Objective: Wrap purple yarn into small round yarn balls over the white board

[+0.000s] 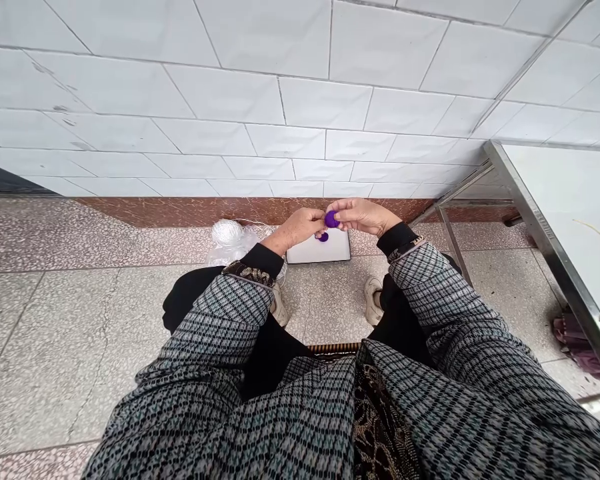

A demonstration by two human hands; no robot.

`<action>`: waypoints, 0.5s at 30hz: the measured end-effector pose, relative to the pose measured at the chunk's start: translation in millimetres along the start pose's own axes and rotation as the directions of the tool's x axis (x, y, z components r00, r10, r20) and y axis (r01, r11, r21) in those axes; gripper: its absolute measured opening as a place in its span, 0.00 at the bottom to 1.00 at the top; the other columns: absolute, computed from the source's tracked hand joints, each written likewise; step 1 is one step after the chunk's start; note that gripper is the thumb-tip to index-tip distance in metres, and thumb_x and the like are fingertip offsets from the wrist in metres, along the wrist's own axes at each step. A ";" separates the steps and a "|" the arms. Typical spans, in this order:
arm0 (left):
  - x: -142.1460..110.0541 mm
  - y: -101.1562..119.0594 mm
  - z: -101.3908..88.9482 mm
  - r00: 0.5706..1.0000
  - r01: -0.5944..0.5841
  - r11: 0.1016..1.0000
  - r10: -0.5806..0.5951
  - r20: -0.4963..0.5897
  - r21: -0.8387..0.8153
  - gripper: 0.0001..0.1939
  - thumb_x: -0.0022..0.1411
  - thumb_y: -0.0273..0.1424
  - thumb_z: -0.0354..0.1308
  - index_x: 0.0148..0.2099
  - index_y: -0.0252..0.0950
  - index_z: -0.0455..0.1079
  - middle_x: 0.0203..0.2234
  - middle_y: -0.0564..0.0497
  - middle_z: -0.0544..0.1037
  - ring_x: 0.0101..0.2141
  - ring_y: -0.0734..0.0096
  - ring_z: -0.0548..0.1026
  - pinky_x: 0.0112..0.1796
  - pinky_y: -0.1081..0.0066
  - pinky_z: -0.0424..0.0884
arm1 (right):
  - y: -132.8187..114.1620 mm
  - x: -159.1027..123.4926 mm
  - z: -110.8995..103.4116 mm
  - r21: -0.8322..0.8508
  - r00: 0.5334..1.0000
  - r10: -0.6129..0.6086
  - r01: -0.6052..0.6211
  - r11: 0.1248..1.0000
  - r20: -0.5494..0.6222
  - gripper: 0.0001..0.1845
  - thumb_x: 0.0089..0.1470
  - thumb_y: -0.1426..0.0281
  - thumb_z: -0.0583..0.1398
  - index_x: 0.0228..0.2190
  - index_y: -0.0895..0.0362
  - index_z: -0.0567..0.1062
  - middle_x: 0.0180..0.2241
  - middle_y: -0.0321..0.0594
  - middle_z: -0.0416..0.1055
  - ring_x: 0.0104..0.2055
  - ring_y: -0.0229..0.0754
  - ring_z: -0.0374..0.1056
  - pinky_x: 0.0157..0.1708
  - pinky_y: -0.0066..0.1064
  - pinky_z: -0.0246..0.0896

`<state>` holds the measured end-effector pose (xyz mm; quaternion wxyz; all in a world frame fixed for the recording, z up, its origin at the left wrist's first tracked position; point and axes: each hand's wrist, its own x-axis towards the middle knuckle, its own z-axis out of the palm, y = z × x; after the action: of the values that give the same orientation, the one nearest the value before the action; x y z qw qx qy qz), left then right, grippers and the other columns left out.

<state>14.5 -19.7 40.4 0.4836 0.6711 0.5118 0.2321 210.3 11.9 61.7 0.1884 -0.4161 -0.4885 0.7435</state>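
A small round purple piece (332, 219), which looks like knitted or crocheted yarn, is pinched between the thumb and fingers of my right hand (364, 215). My left hand (300, 229) is closed at its left edge, fingertips pressed together; what they grip is too small to make out. Just under the left fingertips shows a second small purple piece (323, 237); I cannot tell whether it hangs from the hand or lies below. Beneath both hands, a shallow white tray (320, 253) with a dark rim sits on the floor.
White yarn (227, 233) in a clear plastic bag (225, 255) is on the floor to the left. At right stands a metal-framed table (540, 220), with dark purple cloth (577, 341) beneath it. A white tiled wall (260, 100) rises ahead. My shoes (373, 300) flank the tray.
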 end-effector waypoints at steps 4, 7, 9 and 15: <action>-1.7 3.4 -1.4 0.999 0.035 0.996 -0.035 0.000 0.082 0.13 0.57 0.25 0.55 0.21 0.37 0.66 0.19 0.52 0.74 0.24 0.73 0.71 0.31 0.71 0.65 | 5.7 0.8 3.8 -0.272 0.998 0.063 -0.069 0.960 -0.030 0.13 0.51 0.88 0.67 0.31 0.58 0.76 0.23 0.32 0.74 0.23 0.32 0.66 0.21 0.22 0.61; -2.4 3.9 -0.7 0.999 0.025 0.997 -0.023 -0.034 0.072 0.12 0.58 0.25 0.55 0.23 0.37 0.68 0.19 0.52 0.73 0.24 0.72 0.70 0.31 0.70 0.64 | 9.8 6.9 7.1 -0.256 0.987 0.059 -0.096 0.962 -0.148 0.13 0.51 0.89 0.66 0.32 0.60 0.79 0.22 0.33 0.73 0.22 0.32 0.63 0.20 0.22 0.59; -2.6 3.1 -0.2 0.999 0.003 0.998 0.000 -0.042 0.064 0.11 0.59 0.25 0.55 0.24 0.37 0.69 0.19 0.52 0.73 0.24 0.72 0.70 0.31 0.70 0.64 | 10.1 10.8 6.9 -0.105 0.970 0.042 -0.068 0.992 -0.238 0.11 0.57 0.87 0.65 0.32 0.60 0.79 0.23 0.34 0.74 0.23 0.31 0.64 0.23 0.20 0.62; -2.3 1.1 5.4 0.998 -0.068 0.998 0.068 0.016 -0.016 0.12 0.62 0.25 0.55 0.26 0.37 0.69 0.20 0.53 0.74 0.26 0.72 0.73 0.34 0.71 0.68 | 7.8 15.4 2.7 0.258 0.966 0.022 0.047 0.965 -0.258 0.09 0.65 0.82 0.63 0.34 0.59 0.76 0.28 0.35 0.76 0.27 0.31 0.70 0.34 0.21 0.71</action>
<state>18.5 -24.1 39.6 0.4847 0.6862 0.4828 0.2471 200.2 17.5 48.6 0.3086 -0.4780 -0.3598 0.7394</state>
